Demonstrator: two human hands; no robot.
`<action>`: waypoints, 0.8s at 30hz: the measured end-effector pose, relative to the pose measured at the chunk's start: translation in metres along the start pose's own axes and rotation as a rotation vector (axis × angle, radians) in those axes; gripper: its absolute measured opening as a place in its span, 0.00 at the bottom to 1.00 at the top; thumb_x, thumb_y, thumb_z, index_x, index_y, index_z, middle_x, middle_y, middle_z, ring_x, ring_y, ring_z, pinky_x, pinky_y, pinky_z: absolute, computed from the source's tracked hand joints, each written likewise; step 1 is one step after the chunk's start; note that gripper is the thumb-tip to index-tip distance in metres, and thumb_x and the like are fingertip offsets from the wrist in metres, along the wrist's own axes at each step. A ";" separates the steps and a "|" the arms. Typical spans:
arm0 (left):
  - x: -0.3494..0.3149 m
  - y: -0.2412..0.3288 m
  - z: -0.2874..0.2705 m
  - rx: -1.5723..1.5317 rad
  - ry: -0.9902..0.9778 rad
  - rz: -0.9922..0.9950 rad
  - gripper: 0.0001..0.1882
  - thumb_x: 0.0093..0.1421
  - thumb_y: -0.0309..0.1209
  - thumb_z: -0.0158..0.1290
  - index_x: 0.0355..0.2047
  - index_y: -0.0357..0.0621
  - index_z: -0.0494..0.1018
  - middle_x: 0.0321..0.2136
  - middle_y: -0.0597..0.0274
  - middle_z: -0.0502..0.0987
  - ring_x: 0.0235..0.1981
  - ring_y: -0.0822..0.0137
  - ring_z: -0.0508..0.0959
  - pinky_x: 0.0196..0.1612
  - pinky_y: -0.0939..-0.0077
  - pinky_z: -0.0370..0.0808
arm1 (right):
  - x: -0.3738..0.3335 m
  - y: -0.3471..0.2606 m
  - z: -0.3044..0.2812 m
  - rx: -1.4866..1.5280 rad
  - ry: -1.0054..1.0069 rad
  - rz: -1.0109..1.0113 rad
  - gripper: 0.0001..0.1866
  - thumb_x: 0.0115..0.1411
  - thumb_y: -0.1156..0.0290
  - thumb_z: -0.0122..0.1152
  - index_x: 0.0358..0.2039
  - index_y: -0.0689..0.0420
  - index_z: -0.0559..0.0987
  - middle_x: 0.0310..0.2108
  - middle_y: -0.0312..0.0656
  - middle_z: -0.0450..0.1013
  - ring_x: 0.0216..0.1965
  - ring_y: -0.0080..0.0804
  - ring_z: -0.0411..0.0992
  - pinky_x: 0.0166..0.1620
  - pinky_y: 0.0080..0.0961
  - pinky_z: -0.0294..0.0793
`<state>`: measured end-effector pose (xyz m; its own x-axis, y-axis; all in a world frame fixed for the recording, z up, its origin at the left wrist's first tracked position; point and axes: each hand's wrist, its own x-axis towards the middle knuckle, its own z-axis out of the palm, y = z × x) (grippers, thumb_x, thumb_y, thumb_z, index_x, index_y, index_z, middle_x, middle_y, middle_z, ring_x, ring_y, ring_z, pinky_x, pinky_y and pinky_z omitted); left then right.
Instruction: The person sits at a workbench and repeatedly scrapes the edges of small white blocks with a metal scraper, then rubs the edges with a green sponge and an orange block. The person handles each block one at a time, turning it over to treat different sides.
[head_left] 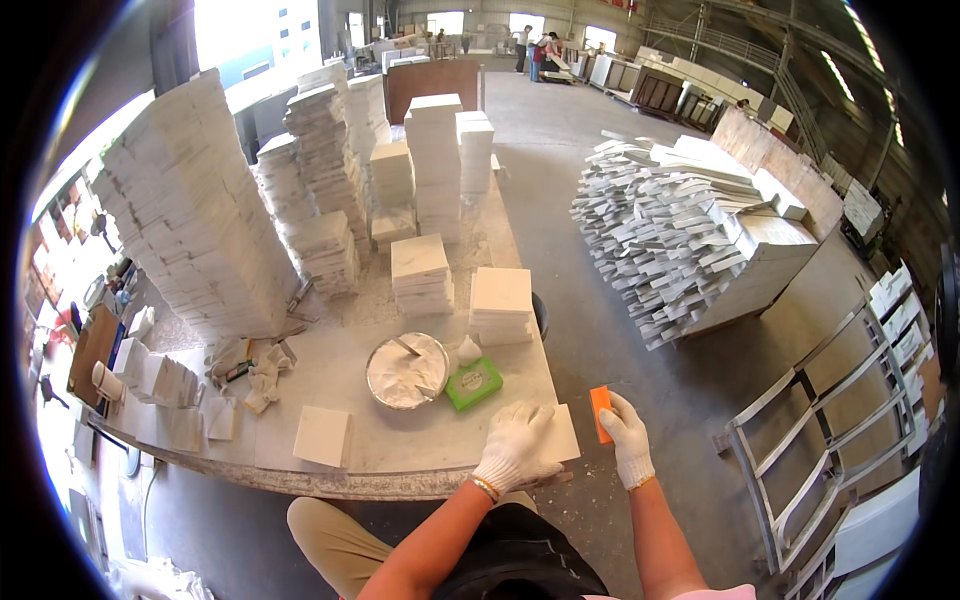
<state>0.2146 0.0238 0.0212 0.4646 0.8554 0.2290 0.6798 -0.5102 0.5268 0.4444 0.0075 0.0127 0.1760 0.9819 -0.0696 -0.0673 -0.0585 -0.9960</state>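
My left hand (516, 442), in a white knit glove, is closed over a square white stone tile (566, 436) at the table's right front corner. Part of that tile lies hidden beneath the glove. Just off the table edge, my right hand (628, 440), gloved too, grips a small orange block (602, 414) held upright beside the tile. A metal bowl (372, 376) of white paste or powder, with a flat tool in it, stands beyond my left hand. Between them is a green box (474, 384) with a small white bulb-shaped thing (468, 350) behind it.
A short tile stack (501, 300) and another (421, 270) stand beyond the bowl. Tall stacks (190, 210) fill the table's far left. One flat tile (323, 436) lies near the front edge. Right of the table are a heap of stone strips (670, 230) and a metal rack (800, 440).
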 end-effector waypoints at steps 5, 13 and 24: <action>-0.058 -0.006 -0.019 -0.034 0.231 -0.097 0.46 0.38 0.50 0.71 0.56 0.41 0.71 0.53 0.46 0.74 0.57 0.45 0.71 0.60 0.51 0.67 | -0.023 -0.034 0.041 -0.087 -0.133 -0.055 0.33 0.62 0.62 0.66 0.64 0.65 0.70 0.58 0.46 0.73 0.57 0.31 0.72 0.61 0.29 0.70; -0.149 -0.014 -0.055 -0.541 0.418 -0.360 0.55 0.37 0.43 0.75 0.64 0.33 0.64 0.59 0.44 0.71 0.60 0.51 0.72 0.64 0.61 0.67 | -0.010 -0.017 0.113 -0.962 -0.418 -0.507 0.30 0.57 0.50 0.65 0.58 0.50 0.76 0.54 0.49 0.74 0.56 0.49 0.71 0.58 0.42 0.70; -0.176 -0.010 -0.058 -1.057 0.346 -0.391 0.60 0.37 0.44 0.76 0.67 0.30 0.60 0.62 0.46 0.69 0.62 0.58 0.71 0.66 0.65 0.65 | -0.057 -0.062 0.129 -0.277 -0.572 -0.233 0.35 0.63 0.53 0.66 0.65 0.58 0.70 0.62 0.47 0.68 0.61 0.37 0.68 0.65 0.33 0.65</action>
<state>0.0933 -0.1170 0.0228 0.0395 0.9989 0.0258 -0.1417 -0.0199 0.9897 0.3123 -0.0213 0.0858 -0.3969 0.9108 0.1135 0.1769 0.1972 -0.9643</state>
